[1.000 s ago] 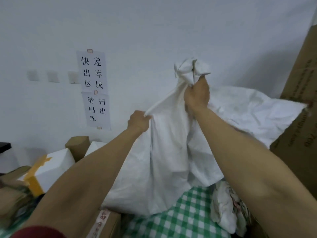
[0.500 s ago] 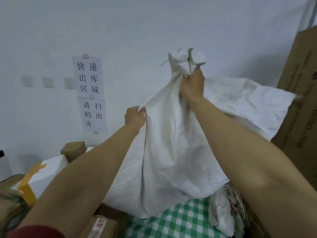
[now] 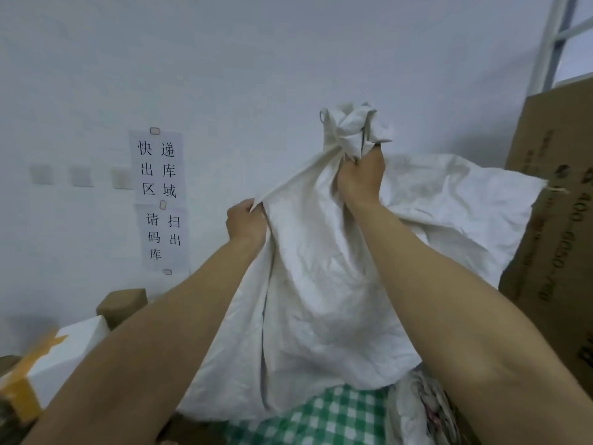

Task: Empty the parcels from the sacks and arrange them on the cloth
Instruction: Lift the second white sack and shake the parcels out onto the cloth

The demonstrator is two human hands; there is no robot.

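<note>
My right hand [image 3: 361, 178] has its fingers curled tight round the bunched neck of the crumpled white woven sack [image 3: 321, 300], held up in front of the wall. My left hand [image 3: 246, 223] pinches a taut fold of the sack's edge lower down. The sack's body hangs over the green-and-white checked cloth [image 3: 321, 419].

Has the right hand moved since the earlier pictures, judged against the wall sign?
Yes, upward. The right hand, gripping the sack, was level with the wall sign where its two sheets join; now it is level with the upper sheet.
</note>
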